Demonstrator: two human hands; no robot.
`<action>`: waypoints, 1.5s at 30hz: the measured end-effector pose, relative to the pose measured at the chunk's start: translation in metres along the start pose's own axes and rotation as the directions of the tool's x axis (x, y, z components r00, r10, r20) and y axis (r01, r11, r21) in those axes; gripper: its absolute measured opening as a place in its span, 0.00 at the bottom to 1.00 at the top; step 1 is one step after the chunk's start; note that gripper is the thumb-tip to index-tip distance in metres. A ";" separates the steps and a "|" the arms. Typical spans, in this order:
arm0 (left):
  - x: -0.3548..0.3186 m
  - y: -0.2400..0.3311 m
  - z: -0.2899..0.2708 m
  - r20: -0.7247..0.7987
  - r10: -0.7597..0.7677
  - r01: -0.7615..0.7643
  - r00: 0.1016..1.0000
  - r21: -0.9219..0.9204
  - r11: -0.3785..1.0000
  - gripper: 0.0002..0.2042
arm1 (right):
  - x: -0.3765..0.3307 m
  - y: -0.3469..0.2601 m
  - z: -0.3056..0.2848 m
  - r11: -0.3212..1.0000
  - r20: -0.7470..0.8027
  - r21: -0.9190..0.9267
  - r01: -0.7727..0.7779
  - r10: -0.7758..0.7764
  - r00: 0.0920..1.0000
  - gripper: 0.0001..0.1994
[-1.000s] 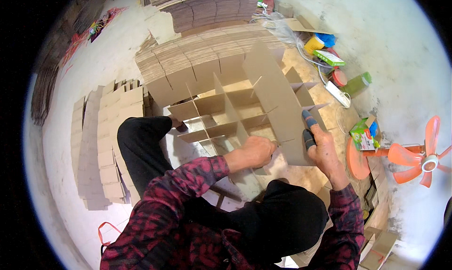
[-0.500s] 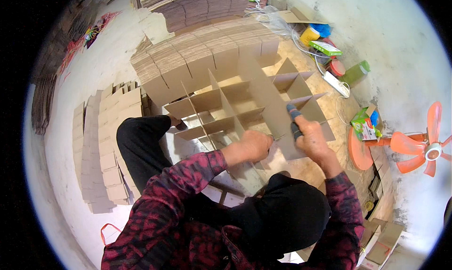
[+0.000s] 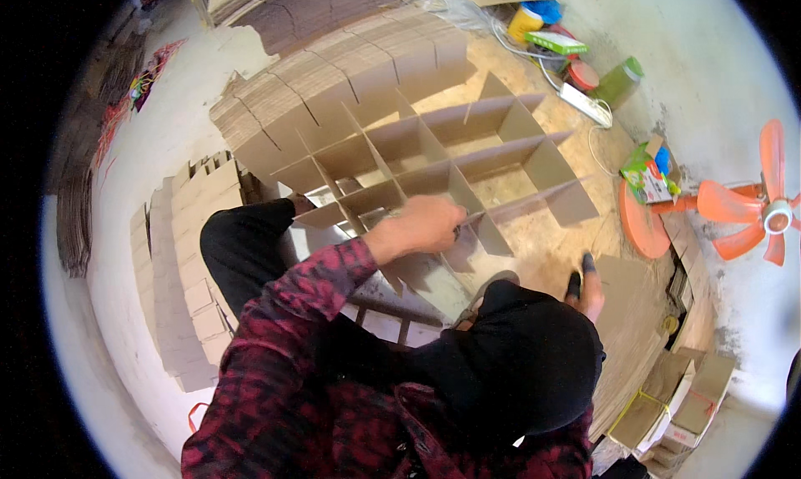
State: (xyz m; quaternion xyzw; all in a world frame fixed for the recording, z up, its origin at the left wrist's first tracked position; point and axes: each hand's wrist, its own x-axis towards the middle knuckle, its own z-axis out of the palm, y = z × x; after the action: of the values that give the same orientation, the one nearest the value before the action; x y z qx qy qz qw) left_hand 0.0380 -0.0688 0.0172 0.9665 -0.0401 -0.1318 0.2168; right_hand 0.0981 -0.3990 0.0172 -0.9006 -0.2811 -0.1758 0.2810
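Observation:
A cardboard divider grid (image 3: 492, 153) of interlocked upright strips stands in front of me, with open square cells. My left hand (image 3: 424, 224) is closed at the grid's near side, its fingers on the edge of a cardboard strip. Off to the right, away from the grid, my right hand (image 3: 591, 294) has dark coverings on two outstretched, parted fingers. It is beside a pile of flat cardboard sheets (image 3: 638, 308), and my knee hides part of it.
A long stack of slotted cardboard strips (image 3: 350, 70) lies beyond the grid, and more bundles (image 3: 188, 262) are on the left. An orange fan (image 3: 776, 216), a white power strip (image 3: 584, 103) and a green jar (image 3: 619, 82) stand at the right by the wall.
My right hand has left the grid and moved toward me and right, to the flat sheets. The broad strip that slanted across the grid now stands upright among the others. My left hand stays at the grid.

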 end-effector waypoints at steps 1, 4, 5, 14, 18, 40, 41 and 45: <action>0.000 0.001 0.001 -0.075 0.023 -0.024 0.997 -0.018 1.000 0.10 | -0.037 0.028 -0.015 0.995 0.013 -0.080 -0.062 0.063 0.998 0.24; 0.002 0.003 0.010 -0.250 0.055 -0.073 0.967 -0.064 0.995 0.08 | -0.110 0.036 -0.068 0.830 0.137 -0.456 -0.321 0.422 0.896 0.32; 0.008 0.003 0.016 -0.283 0.063 -0.089 0.957 -0.078 0.993 0.07 | -0.138 0.040 -0.072 0.769 0.104 -0.546 -0.333 0.457 0.884 0.34; -0.002 0.014 0.020 -0.130 0.102 -0.114 0.986 -0.094 0.989 0.12 | -0.155 0.076 -0.098 0.696 0.150 -0.441 -0.568 0.680 0.717 0.38; 0.006 0.018 0.010 -0.504 0.179 -0.258 0.845 -0.091 0.962 0.11 | -0.155 0.077 -0.113 0.737 -0.084 0.011 -0.675 0.674 0.734 0.35; 0.043 0.045 0.036 -0.057 -0.017 0.016 0.998 -0.016 1.000 0.08 | 0.146 -0.028 -0.043 0.951 0.330 0.301 0.068 -0.171 0.928 0.23; 0.043 0.045 0.037 -0.057 -0.013 0.011 0.998 -0.033 0.999 0.09 | 0.151 -0.026 -0.034 0.941 0.330 0.331 0.074 -0.189 0.925 0.23; 0.045 0.042 0.035 -0.074 -0.012 0.006 0.997 -0.076 0.997 0.12 | 0.172 -0.057 -0.037 0.973 0.484 0.233 0.001 -0.117 0.867 0.22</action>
State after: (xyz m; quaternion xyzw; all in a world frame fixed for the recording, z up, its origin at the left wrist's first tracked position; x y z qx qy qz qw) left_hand 0.0712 -0.1269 -0.0059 0.9619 -0.0227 -0.0981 0.2541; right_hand 0.1917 -0.3123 0.1512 -0.8688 -0.3893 0.0850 0.2941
